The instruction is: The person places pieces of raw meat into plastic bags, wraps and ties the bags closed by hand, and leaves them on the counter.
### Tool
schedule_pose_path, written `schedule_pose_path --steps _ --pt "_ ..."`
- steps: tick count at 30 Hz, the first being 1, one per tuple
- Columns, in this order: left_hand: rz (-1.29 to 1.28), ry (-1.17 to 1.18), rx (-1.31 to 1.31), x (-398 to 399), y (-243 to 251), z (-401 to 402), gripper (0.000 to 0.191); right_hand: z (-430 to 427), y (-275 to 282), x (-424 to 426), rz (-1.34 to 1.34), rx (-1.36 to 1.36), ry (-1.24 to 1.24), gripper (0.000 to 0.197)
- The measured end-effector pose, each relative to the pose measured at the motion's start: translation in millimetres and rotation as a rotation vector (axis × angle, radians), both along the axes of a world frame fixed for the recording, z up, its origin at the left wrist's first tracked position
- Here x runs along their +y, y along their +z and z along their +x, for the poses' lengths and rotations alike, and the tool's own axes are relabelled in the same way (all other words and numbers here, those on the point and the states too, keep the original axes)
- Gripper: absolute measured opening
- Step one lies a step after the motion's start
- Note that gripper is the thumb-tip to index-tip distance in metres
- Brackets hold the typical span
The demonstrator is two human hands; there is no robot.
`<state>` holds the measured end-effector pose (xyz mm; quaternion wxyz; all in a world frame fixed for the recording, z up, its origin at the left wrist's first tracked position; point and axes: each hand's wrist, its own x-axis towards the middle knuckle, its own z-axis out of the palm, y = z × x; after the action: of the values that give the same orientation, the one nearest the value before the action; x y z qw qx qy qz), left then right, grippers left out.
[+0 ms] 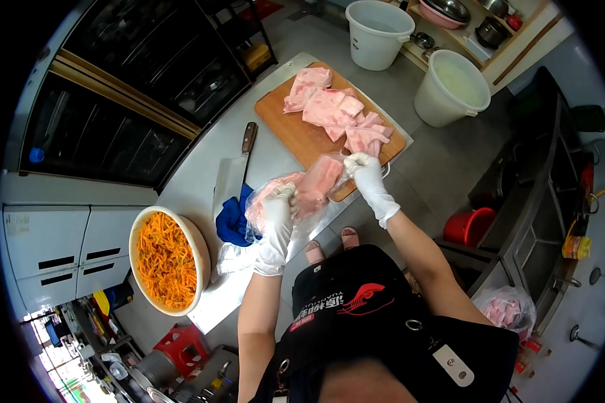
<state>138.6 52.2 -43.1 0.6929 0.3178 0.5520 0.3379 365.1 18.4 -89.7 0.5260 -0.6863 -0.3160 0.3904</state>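
Observation:
Both my hands wear thin white gloves. A clear plastic bag [315,189] with pale pink meat pieces inside is stretched between them, above the front of a steel table. My left hand [278,211] grips its left part, and my right hand [363,169] pinches its right edge near the corner of a wooden cutting board [282,118]. Several slabs of pale pink, fatty raw meat [333,108] lie on that board. To the left, a cleaver [234,169] rests on the steel with its handle pointing away from me. A crumpled blue cloth [232,221] touches its blade end.
A large cream tub of shredded orange vegetable [166,259] stands at the table's [196,166] left end. Glass-door cabinets [106,116] line the far left. White buckets [378,35] stand on the floor beyond the board. A sink counter [529,237] and red bucket [469,226] are to my right.

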Motion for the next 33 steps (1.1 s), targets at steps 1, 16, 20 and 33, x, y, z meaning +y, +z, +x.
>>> schedule_pose_path --steps 1,16,20,33 --pt "-0.064 0.055 -0.106 3.7 1.0 -5.8 0.012 -3.8 20.8 3.0 0.085 0.197 0.015 0.013" --pt "0.227 -0.051 0.162 15.1 90.5 -11.0 0.045 -10.4 152.2 0.8 0.133 0.523 0.267 0.017" --pt "0.559 -0.264 0.162 7.3 80.6 -12.0 0.051 -20.4 172.4 -0.4 0.051 0.458 0.381 0.019" --pt "0.842 -0.614 0.676 -24.1 53.6 14.5 0.019 -38.2 147.8 2.3 0.026 0.268 0.768 0.016"
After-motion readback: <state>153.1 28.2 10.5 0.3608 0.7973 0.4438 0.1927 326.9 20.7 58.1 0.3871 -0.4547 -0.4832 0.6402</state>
